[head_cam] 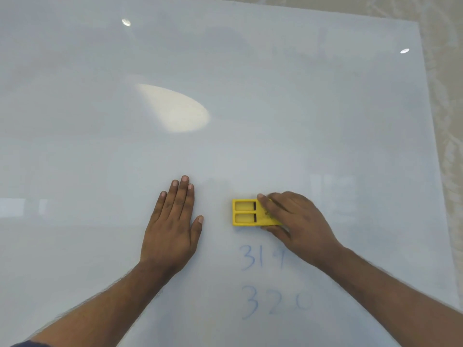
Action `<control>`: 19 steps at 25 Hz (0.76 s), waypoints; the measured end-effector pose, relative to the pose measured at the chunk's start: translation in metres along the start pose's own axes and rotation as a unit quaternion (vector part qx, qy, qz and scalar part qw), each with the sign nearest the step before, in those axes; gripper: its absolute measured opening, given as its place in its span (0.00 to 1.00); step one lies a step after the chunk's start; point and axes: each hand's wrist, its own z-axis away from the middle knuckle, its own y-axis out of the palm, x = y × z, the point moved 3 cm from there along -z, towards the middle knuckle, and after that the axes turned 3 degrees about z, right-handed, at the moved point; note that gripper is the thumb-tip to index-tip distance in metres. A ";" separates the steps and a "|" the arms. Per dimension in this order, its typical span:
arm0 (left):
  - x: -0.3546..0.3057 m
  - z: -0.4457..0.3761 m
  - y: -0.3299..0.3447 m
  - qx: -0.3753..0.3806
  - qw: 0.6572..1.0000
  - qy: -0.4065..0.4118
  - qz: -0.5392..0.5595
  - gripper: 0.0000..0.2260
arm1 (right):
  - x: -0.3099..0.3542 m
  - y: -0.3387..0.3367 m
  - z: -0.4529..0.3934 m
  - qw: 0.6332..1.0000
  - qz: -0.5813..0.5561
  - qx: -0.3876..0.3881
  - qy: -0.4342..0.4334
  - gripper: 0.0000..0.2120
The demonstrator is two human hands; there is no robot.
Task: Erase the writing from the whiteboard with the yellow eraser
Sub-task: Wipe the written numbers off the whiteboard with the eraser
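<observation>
A large whiteboard (225,71) fills almost the whole view. Blue writing stands on it in two rows: "319" (260,256) above "320" (275,303). The yellow eraser (246,212) lies flat on the board just above the upper row. My right hand (298,221) grips the eraser's right end, thumb below and fingers over the top. My left hand (172,226) rests flat on the board to the left of the eraser, palm down with fingers together, holding nothing.
The board's right edge (431,146) runs down the right side, with a pale patterned surface (448,96) beyond it. Bright light reflections (175,108) lie on the board above my hands.
</observation>
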 end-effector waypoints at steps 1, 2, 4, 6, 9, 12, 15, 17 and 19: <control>-0.001 0.002 0.001 0.002 1.000 -0.002 0.000 0.29 | -0.009 -0.004 0.003 1.000 0.008 0.000 0.010 0.26; -0.001 0.004 0.001 0.003 1.000 -0.006 0.000 0.29 | -0.018 -0.007 0.001 0.999 0.016 -0.007 0.032 0.26; -0.002 0.007 0.002 0.005 1.000 -0.013 -0.002 0.29 | -0.032 -0.008 -0.012 0.995 0.013 -0.030 0.097 0.27; -0.003 0.008 0.003 0.006 1.000 -0.012 0.000 0.29 | -0.027 -0.003 -0.029 0.989 -0.004 -0.050 0.138 0.27; -0.003 0.010 0.002 0.004 1.000 -0.006 0.001 0.29 | 0.006 0.008 -0.030 0.994 -0.021 -0.043 0.103 0.26; -0.004 0.015 0.002 0.006 1.000 -0.001 0.005 0.29 | 0.029 0.009 0.001 0.998 -0.038 0.006 0.043 0.24; -0.006 0.023 0.002 0.010 1.000 -0.003 0.005 0.29 | 0.015 -0.001 0.027 0.999 -0.015 0.036 0.008 0.24; -0.007 0.027 0.003 0.014 1.000 -0.008 0.007 0.29 | -0.005 -0.008 0.027 0.999 -0.001 0.026 0.046 0.24; -0.008 0.029 0.004 0.014 1.000 -0.012 0.007 0.29 | -0.015 -0.008 0.013 0.994 -0.009 -0.002 0.111 0.25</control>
